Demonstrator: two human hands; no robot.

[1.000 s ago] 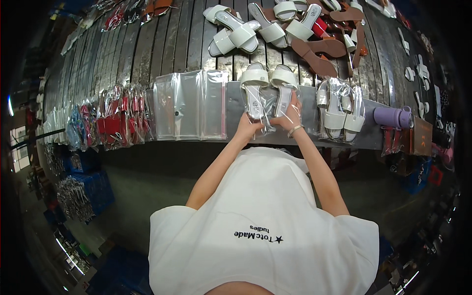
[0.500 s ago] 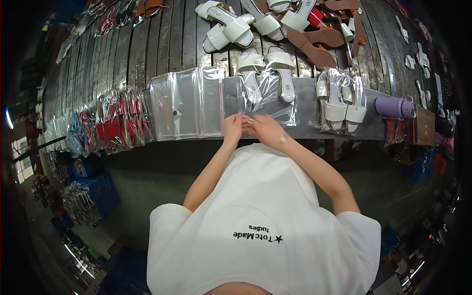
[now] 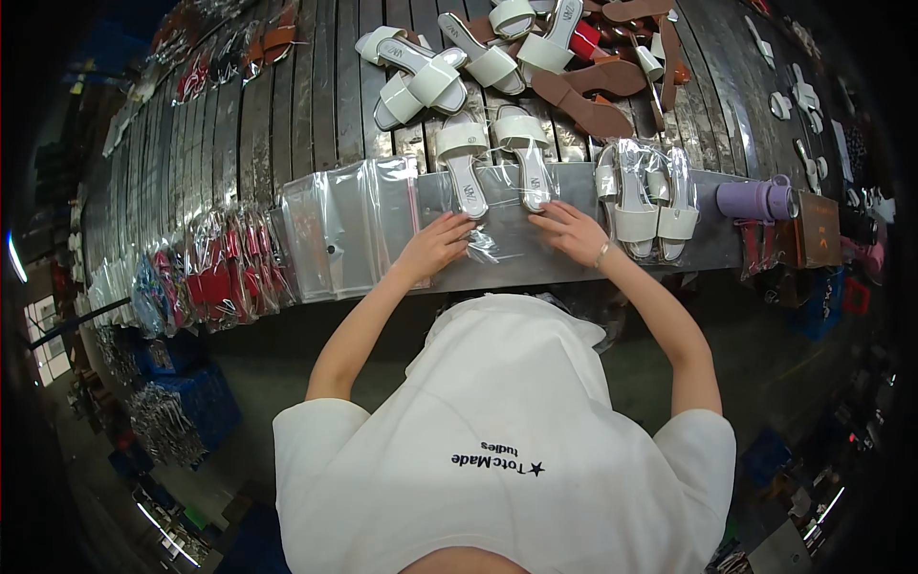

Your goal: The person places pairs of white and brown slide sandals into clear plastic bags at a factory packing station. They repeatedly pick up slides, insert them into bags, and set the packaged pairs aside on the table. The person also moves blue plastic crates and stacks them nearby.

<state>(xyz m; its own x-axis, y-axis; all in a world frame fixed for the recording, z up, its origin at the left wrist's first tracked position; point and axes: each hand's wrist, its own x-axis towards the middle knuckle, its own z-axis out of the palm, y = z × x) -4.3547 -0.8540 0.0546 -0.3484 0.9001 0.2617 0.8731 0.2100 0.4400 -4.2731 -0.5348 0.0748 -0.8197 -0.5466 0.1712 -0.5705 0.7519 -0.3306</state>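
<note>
A pair of white slide sandals lies toes away from me, the left sandal point(image 3: 467, 182) and the right sandal point(image 3: 535, 182) side by side with a gap between. Clear plastic film point(image 3: 490, 245) shines beneath and between their heels; whether it encloses them I cannot tell. My left hand point(image 3: 435, 248) is open, its fingers stretched to the heel of the left sandal. Opposite it, my right hand point(image 3: 577, 235) lies with fingers spread, fingertips at the right sandal's heel.
Left of my hands lie clear plastic bags point(image 3: 354, 230) and bagged red items point(image 3: 225, 263). At right are bagged white sandals point(image 3: 636, 225), a purple bottle point(image 3: 751, 201) and a brown box point(image 3: 818, 230). Loose white sandals point(image 3: 421, 72) and brown-soled ones point(image 3: 583, 100) pile beyond.
My hands, together near the table's front edge before, have moved apart, one to each sandal's heel. The plastic film between them has shifted, and the whole view has moved slightly.
</note>
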